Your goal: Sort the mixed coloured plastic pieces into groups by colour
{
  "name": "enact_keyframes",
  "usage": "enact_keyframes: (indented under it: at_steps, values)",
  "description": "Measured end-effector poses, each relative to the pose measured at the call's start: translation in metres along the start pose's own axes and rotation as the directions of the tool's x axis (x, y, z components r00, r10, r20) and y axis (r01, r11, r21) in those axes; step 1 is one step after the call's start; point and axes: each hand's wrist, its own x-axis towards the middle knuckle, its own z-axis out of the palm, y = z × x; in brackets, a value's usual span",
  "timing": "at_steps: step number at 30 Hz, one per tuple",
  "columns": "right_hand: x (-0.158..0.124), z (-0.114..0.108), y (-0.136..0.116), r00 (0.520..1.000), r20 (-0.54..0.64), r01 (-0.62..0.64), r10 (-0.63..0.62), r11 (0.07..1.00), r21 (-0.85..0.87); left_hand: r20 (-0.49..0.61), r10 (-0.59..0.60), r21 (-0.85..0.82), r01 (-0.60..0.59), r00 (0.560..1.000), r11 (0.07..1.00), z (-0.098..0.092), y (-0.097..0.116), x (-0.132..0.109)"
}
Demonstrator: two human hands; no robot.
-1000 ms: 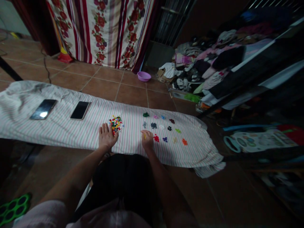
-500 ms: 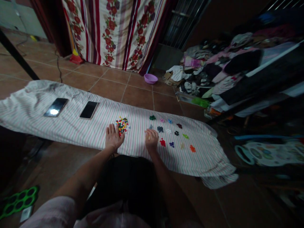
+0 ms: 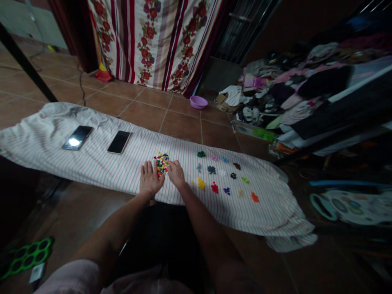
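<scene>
A heap of small mixed-colour pieces (image 3: 161, 161) lies on a striped cloth (image 3: 92, 163) spread over the floor. My left hand (image 3: 149, 179) rests flat on the cloth, fingers stretched out, against the heap's left side. My right hand (image 3: 175, 172) is at the heap's right edge with its fingers curled down into the pieces; what they pinch is too small to make out. Right of my hands lie several small piles sorted by colour, among them a yellow pile (image 3: 201, 183), a red pile (image 3: 214, 188) and an orange pile (image 3: 254, 197).
Two phones (image 3: 77, 137) (image 3: 119, 141) lie on the cloth to the left. A purple bowl (image 3: 198, 102) sits on the tiled floor beyond. Heaped clothes (image 3: 275, 90) fill the right side, a floral curtain (image 3: 159, 41) hangs behind, and a green tray (image 3: 26, 257) lies at lower left.
My right hand has left the yellow pile and moved left to the mixed heap. The left hand has stayed put. The camera has swung a little to the left.
</scene>
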Motion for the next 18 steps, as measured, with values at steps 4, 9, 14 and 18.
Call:
enact_keyframes:
  at_steps: [4, 9, 14, 18]
  values:
    - [0.014, -0.001, -0.008, 0.994, 0.084, -0.069, 0.074, 0.995, -0.071, 0.009, -0.002, -0.022, 0.003, 1.000, 1.000, -0.003, 0.001, 0.000]
    - [0.023, -0.002, -0.013, 0.985, 0.117, -0.116, 0.127, 0.989, -0.097, 0.020, 0.002, -0.008, -0.001, 1.000, 1.000, -0.005, 0.002, 0.001]
    - [0.027, 0.001, -0.011, 0.990, 0.082, -0.110, 0.118, 0.990, -0.090, 0.021, 0.006, 0.009, -0.006, 1.000, 1.000, -0.004, 0.002, 0.000]
    - [0.024, 0.005, -0.002, 0.998, -0.011, -0.063, 0.063, 0.997, 0.039, 0.020, 0.009, 0.004, -0.009, 1.000, 1.000, -0.002, 0.001, 0.000]
